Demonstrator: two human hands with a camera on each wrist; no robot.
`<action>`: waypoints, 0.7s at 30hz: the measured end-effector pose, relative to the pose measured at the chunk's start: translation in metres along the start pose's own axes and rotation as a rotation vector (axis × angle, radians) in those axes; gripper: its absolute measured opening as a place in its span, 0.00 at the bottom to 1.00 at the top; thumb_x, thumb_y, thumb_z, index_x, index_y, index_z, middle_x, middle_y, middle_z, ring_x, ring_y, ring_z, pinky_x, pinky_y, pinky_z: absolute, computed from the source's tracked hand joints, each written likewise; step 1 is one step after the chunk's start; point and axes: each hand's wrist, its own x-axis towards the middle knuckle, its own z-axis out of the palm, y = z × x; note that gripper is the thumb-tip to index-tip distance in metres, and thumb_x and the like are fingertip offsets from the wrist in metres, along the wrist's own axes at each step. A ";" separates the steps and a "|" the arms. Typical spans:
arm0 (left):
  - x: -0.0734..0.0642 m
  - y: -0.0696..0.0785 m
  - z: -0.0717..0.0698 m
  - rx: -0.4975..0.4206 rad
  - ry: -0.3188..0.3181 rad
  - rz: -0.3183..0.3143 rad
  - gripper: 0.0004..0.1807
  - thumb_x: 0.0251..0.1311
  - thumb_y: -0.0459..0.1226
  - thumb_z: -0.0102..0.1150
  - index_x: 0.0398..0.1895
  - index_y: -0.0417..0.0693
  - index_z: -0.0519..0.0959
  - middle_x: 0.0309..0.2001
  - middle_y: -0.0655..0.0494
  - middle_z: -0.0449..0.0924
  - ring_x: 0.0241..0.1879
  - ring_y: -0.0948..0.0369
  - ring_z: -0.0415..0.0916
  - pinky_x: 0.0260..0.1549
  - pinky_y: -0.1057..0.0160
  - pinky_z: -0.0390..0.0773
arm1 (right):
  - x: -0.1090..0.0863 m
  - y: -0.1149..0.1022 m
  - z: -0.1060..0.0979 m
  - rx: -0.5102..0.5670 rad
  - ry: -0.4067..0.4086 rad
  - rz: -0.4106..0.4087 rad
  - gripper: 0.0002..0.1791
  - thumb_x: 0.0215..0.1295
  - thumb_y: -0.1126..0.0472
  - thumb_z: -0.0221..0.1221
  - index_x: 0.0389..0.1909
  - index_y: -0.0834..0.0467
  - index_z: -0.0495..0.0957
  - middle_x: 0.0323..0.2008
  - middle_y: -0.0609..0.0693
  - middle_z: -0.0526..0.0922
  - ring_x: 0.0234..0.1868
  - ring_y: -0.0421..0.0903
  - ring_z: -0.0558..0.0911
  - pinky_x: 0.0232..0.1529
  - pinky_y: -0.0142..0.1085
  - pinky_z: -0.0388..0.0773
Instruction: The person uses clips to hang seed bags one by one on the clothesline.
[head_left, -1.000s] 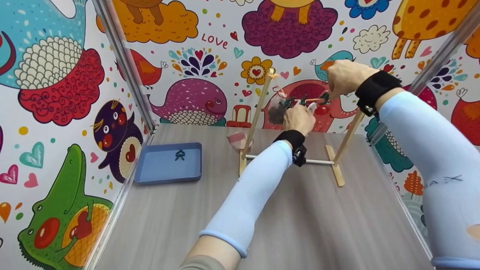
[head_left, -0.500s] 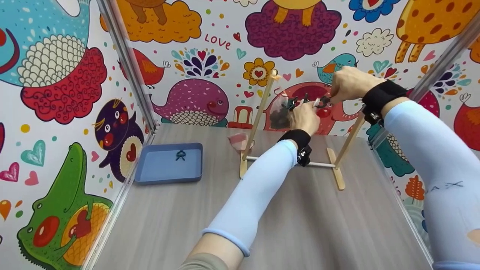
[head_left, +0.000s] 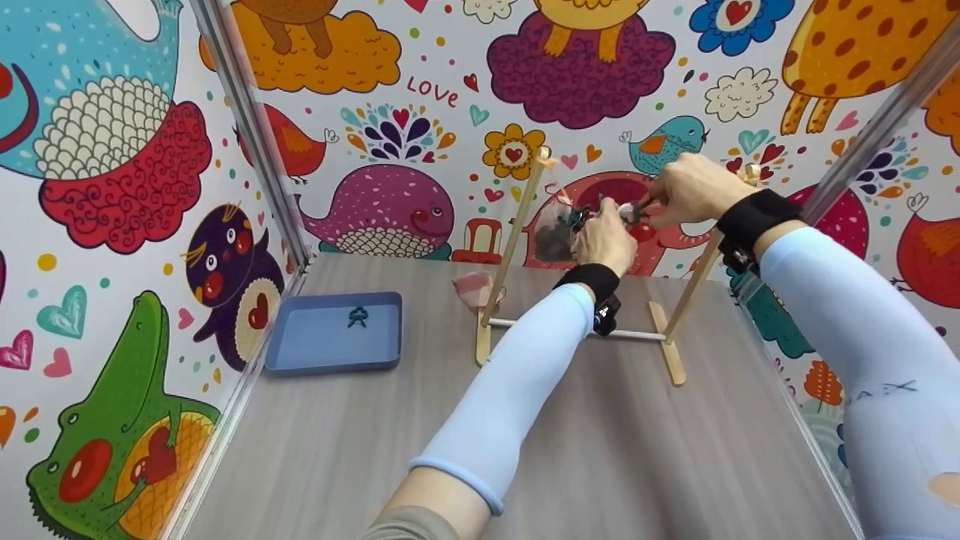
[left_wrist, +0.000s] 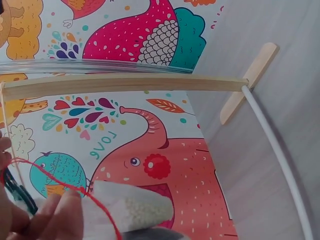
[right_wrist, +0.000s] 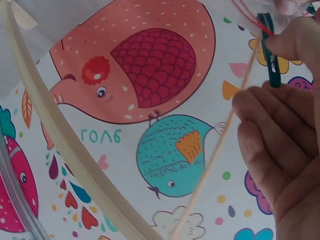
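Observation:
My right hand pinches a dark green clothespin between thumb and fingers, at an orange string tied between two wooden posts. Close beside it, my left hand holds the top of a small clear bag with pale granules and a red drawstring. Left of that hand, a clear bag with dark contents hangs at the string, with dark clips above it. Fingers partly hide where clothespin, bag and string meet.
A blue tray at the left holds one dark green clothespin. Near the base of the left post lies a pink-and-white bag. The right post and a white bottom bar complete the stand. Patterned walls enclose the table.
My right hand has come down and closer to my left hand, bringing the clothespin to the bag's top. My left hand has shifted only slightly.

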 end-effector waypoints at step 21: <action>-0.030 -0.222 -0.082 -0.081 0.067 0.495 0.13 0.75 0.35 0.62 0.57 0.45 0.90 0.43 0.50 0.96 0.35 0.58 0.91 0.40 0.63 0.90 | -0.066 -0.026 0.146 0.226 0.692 0.271 0.29 0.69 0.63 0.72 0.71 0.63 0.82 0.36 0.64 0.94 0.29 0.62 0.92 0.35 0.20 0.70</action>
